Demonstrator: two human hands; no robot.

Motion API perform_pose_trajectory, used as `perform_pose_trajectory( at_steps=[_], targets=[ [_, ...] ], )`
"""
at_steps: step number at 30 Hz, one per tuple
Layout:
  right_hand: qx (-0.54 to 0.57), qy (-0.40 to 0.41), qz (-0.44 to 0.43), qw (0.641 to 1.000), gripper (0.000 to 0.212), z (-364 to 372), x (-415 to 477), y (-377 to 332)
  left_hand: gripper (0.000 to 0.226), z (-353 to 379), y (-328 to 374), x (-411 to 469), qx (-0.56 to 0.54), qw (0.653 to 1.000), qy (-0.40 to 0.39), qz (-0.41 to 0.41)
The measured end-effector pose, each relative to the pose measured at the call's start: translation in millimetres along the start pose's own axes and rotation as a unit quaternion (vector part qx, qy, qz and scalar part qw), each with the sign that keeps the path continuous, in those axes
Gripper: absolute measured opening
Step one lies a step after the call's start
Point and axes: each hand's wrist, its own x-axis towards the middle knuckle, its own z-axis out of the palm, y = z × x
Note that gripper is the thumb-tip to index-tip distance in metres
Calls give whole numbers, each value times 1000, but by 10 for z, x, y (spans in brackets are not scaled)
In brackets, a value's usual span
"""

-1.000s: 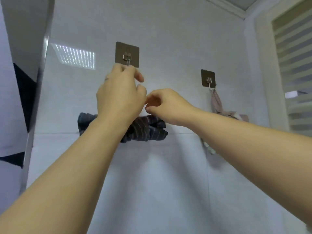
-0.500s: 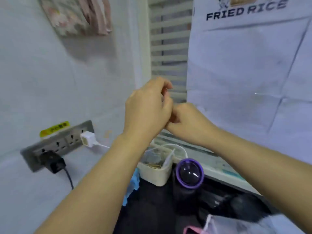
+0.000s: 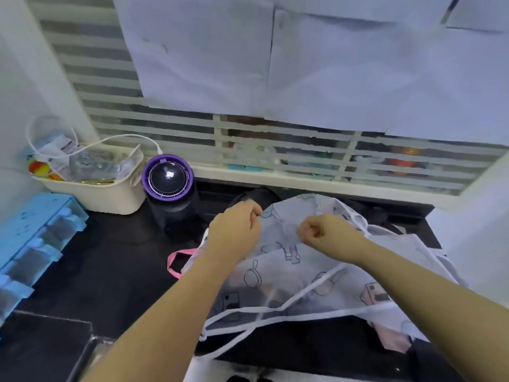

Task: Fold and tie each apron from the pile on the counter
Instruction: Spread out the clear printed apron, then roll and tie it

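A pale grey apron (image 3: 325, 271) printed with kitchen drawings lies crumpled on the black counter (image 3: 115, 271), topmost on the pile. Its white straps (image 3: 275, 310) trail across the front of the cloth. Under it shows a pink apron, with a pink loop (image 3: 173, 261) at the left. My left hand (image 3: 234, 230) is curled at the apron's upper left edge and pinches the cloth. A little to the right, my right hand (image 3: 321, 231) is closed in a fist, gripping a fold of the same apron. Both forearms reach in from below.
A dark bottle with a purple lid (image 3: 168, 176) stands just left of the pile, beside a cream basket (image 3: 110, 201) of small items and a white cable. A blue drawer unit (image 3: 35, 235) sits at far left. A blind-covered window (image 3: 275, 150) and white sheets (image 3: 303, 64) rise behind.
My view swung from a wall hook with a dark tied apron hanging there, down to the counter. Both hands dropped from the hook to the grey apron and took hold of it.
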Motion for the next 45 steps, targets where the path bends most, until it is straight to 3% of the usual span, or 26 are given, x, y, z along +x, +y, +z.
perform_pose_trajectory(
  at_steps=[2,6,10,13,16,19,23,27,30,35,37,39,42,45],
  targets=[
    [-41,-32,32,998,17,148,-58,306,22,241,-97,-70,36,997,-64,7],
    [-96,-43,86,991,56,346,-213,792,27,710,-83,-157,56,966,-234,97],
    [-151,-56,104,981,80,407,-275,910,73,1005,-59,-269,75,939,-316,116],
    [-178,-124,94,972,104,418,-328,942,113,1149,-4,-265,125,913,-374,99],
    [-273,-159,80,945,129,476,-431,983,127,1276,27,-334,223,873,-410,143],
    [-338,-121,73,930,115,537,-557,1067,116,1387,13,-357,256,866,-399,159],
    [-252,-78,85,961,84,501,-646,1190,75,1327,14,-226,206,883,-392,152],
    [-230,-48,91,968,64,452,-687,1195,44,1100,61,-40,126,885,-426,137],
    [-244,6,128,961,57,436,-678,1199,11,891,157,124,105,914,-371,124],
    [-285,130,248,917,21,97,-661,1193,24,211,326,414,80,971,-181,132],
    [-258,153,296,907,21,-200,-633,1151,26,-84,374,557,111,975,-117,156],
    [-161,207,295,919,26,-560,-566,1026,26,-389,453,672,141,973,-70,166],
    [99,299,242,918,25,-1114,-493,671,24,-786,575,789,212,964,1,158],
    [437,331,171,819,28,-1556,-604,281,22,-1165,599,878,255,956,77,125]
  ],
)
